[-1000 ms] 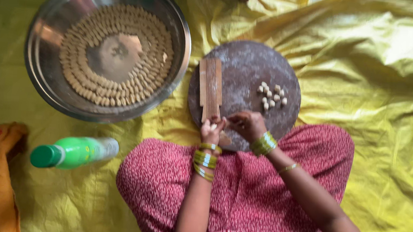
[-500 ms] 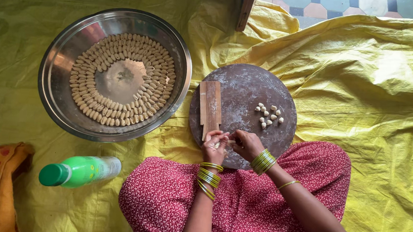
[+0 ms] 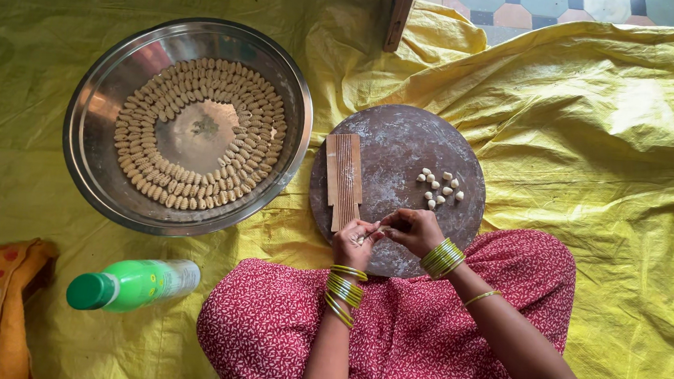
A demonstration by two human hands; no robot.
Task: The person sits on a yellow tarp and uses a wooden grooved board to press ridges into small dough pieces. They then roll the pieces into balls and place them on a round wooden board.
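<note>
Dough piece (image 3: 363, 234): a small pale bit, pinched between the two hands at the near edge of the round board, just below the ridged wooden paddle. Its shape is too small to be told.

Left hand (image 3: 353, 245): held palm up over the near rim of the board, fingers loosely curled, the dough piece lying at its fingertips. Green and gold bangles are worn at the wrist.

Right hand (image 3: 414, 230): fingers drawn together in a pinch, tips brought to the dough piece from the right. Green bangles are worn at the wrist, a thin gold one further up the arm.

Ridged wooden paddle (image 3: 344, 179): a narrow grooved slab, laid flat on the left part of the board, long side pointing away from the person.

Round board (image 3: 403, 159): dark, dusted with flour, set on the yellow sheet (image 3: 612, 155) against the lap.

Dough balls (image 3: 438, 188): a small cluster of pale lumps, lying on the right part of the board, apart from the hands.

Steel bowl (image 3: 95, 106): wide and shallow, placed left of the board; ridged shells (image 3: 254, 127) are arranged inside in rings.

Green bottle (image 3: 133, 284): lying on its side near the left knee, cap to the left.
</note>
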